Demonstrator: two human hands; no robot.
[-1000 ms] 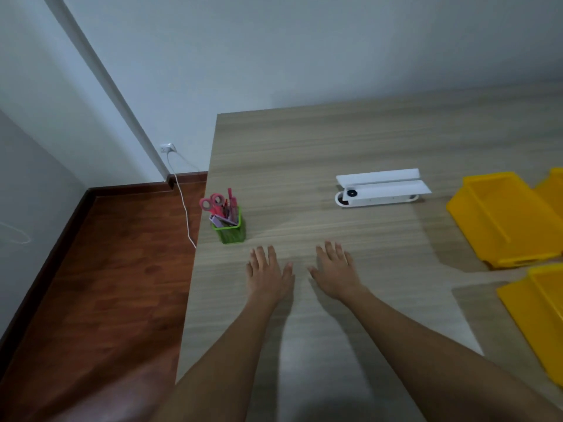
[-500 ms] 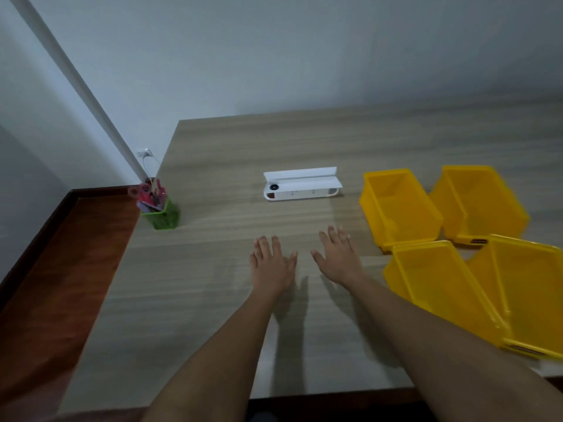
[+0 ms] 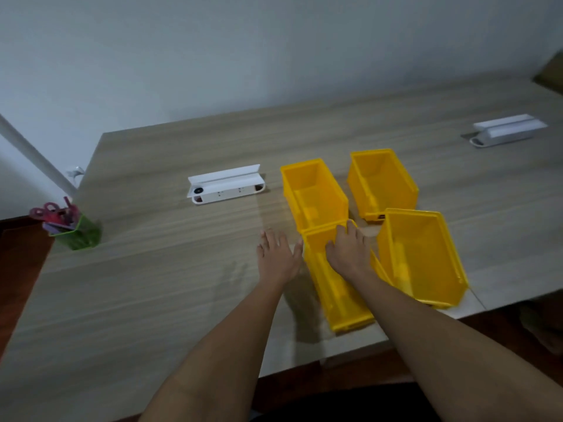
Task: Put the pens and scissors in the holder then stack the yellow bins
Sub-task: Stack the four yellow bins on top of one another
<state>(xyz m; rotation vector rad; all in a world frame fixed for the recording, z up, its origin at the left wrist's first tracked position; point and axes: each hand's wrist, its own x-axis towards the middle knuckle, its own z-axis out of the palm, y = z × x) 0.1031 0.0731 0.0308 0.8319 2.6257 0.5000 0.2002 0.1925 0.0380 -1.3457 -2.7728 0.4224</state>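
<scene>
Four bins (image 3: 316, 190) seen; nearest bin (image 3: 338, 287) lay lengthwise under right hand (image 3: 350, 251), fingers hooked over its far rim; left hand (image 3: 278, 254) spread flat beside it.

Head camera looks steeply down, close over the table (image 3: 152, 284)

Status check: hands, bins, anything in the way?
Right hand over near-left yellow bin, fingers at its far rim. Left hand open, beside it. Four bins unstacked. Green holder already filled. Nothing blocking.

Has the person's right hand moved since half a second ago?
Yes. The right hand has gone rightward from the bare wooden table onto the near-left yellow plastic bin, fingers at its far rim.
</scene>
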